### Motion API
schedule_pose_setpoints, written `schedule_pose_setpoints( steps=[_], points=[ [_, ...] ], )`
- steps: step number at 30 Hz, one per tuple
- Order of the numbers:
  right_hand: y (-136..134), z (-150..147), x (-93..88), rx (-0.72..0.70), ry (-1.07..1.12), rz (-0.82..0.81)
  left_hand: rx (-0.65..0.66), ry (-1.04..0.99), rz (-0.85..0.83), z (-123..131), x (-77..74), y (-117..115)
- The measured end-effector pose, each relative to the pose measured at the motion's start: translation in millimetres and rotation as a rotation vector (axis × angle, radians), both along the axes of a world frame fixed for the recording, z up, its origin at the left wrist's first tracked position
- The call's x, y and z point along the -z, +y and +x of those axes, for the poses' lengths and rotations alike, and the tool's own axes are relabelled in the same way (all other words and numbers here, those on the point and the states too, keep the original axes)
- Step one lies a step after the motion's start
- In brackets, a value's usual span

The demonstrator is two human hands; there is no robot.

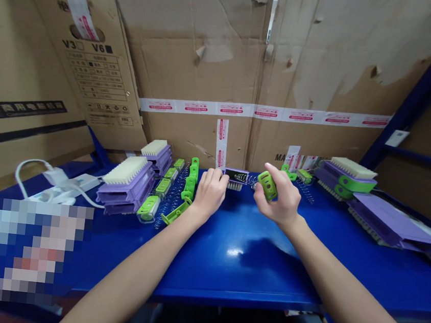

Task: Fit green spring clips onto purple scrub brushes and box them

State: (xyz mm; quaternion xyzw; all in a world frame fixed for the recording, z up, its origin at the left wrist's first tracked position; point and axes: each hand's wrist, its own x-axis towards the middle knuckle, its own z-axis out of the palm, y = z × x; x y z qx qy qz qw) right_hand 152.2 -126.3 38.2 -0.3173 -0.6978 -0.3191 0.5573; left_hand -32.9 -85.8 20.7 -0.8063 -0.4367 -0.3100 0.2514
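My left hand (pixel 209 192) rests on the blue table (pixel 236 256), its fingers closed on the end of a purple brush body (pixel 236 176) with bristles facing down. My right hand (pixel 280 198) is raised a little to the right of it and grips a green plastic part (pixel 267 185). A few metal springs (pixel 242 177) lie beside the brush body, between the two hands.
Stacked purple brushes (pixel 132 179) stand at the left, with green parts (pixel 189 179) and springs (pixel 170 203) beside them. More purple brushes (pixel 347 176) and purple bases (pixel 386 218) lie at the right. White cables (pixel 55 185) lie far left. Cardboard (pixel 225 70) walls the back.
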Motion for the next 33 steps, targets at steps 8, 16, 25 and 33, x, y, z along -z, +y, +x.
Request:
schedule_pose_setpoints(
  steps=[8, 16, 25, 33],
  points=[
    [5.6, -4.6, 2.8, -0.126, -0.027, -0.099, 0.157, -0.022, -0.011, 4.0, 0.8, -3.4],
    [3.1, -6.9, 4.0, -0.255, -0.097, -0.084, 0.225, -0.015, -0.017, 3.8, 5.6, 1.9],
    [7.7, -6.9, 3.3, -0.178, -0.251, -0.230, 0.300, -0.140, 0.073, 0.0, 10.0, 10.9],
    [4.0, -8.4, 1.5, -0.074, -0.238, -0.279, 0.301, -0.201, 0.081, -2.5, 8.7, 12.3]
  ],
)
